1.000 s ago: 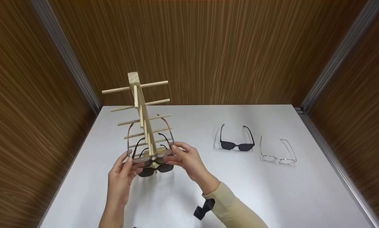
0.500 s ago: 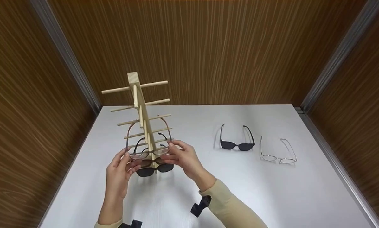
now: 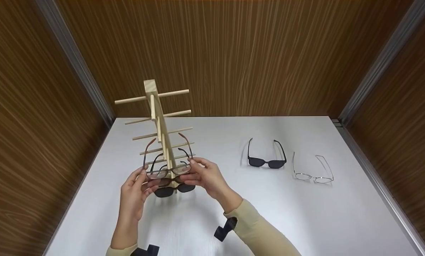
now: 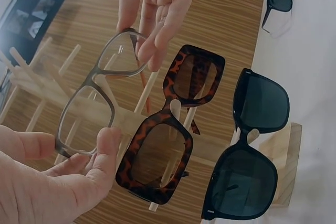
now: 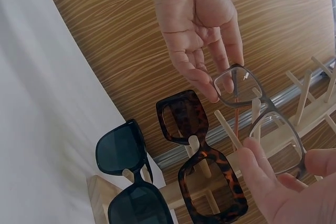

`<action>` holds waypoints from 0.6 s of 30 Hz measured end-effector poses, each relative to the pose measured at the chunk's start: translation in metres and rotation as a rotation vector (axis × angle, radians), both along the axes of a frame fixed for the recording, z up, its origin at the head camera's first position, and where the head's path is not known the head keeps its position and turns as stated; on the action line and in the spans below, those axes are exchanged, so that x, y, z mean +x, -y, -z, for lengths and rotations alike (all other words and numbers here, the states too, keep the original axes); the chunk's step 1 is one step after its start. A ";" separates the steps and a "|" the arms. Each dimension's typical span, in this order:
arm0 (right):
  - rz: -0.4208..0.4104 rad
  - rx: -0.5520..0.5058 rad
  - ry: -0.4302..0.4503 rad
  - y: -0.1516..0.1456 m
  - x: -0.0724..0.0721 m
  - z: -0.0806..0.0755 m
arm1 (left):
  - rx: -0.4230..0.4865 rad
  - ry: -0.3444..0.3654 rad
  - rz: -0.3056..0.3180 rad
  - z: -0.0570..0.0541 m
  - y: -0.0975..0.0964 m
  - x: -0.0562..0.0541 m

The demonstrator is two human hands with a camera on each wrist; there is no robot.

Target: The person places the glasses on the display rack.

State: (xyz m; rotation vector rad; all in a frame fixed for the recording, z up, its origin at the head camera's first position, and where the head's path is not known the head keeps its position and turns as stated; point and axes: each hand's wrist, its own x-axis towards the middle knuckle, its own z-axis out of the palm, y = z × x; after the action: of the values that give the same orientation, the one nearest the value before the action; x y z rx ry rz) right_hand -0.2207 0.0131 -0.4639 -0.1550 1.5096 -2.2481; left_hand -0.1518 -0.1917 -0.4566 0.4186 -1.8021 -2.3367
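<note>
Glasses (image 4: 93, 77) with clear lenses are held up at the near side of a wood stand (image 3: 168, 145). The left end of the frame is pinched between the thumb and fingers of the left hand (image 3: 132, 193), and the right end is pinched the same way by the right hand (image 3: 209, 177). The lenses are turned to the near side, and the red-brown tips are pointed to the far side. It cannot be told if the pegs (image 3: 174, 93) are touched by this pair.

Just below, a spotted pair (image 4: 165, 113) is hung on the stand, and below that a dark pair (image 4: 242, 141) is hung too, each with its nose part over a peg.

On the white table (image 3: 226, 142), well to the right, black sunglasses (image 3: 267, 163) are laid with their sides spread open to the far side. Thin glasses (image 3: 312, 177) are laid farther right and a bit nearer. Tan sleeves (image 3: 264, 231) are worn, and a small black thing (image 3: 225, 229) is seen at each wrist. The table is closed in by brown walls (image 3: 226, 53) on the left, right and far sides.
</note>
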 end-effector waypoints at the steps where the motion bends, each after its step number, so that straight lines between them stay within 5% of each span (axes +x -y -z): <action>1: 0.001 0.002 0.004 0.000 0.000 0.000 | 0.000 -0.002 0.002 0.000 0.000 0.000; 18: 0.007 -0.038 0.011 -0.009 -0.001 0.001 | 0.062 -0.006 0.009 0.004 0.004 0.005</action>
State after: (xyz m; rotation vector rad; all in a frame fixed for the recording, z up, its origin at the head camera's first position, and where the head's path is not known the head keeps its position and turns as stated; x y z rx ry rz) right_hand -0.2221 0.0220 -0.4644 -0.1482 1.4645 -2.2800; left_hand -0.1468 -0.1953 -0.4608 0.4126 -1.7362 -2.4018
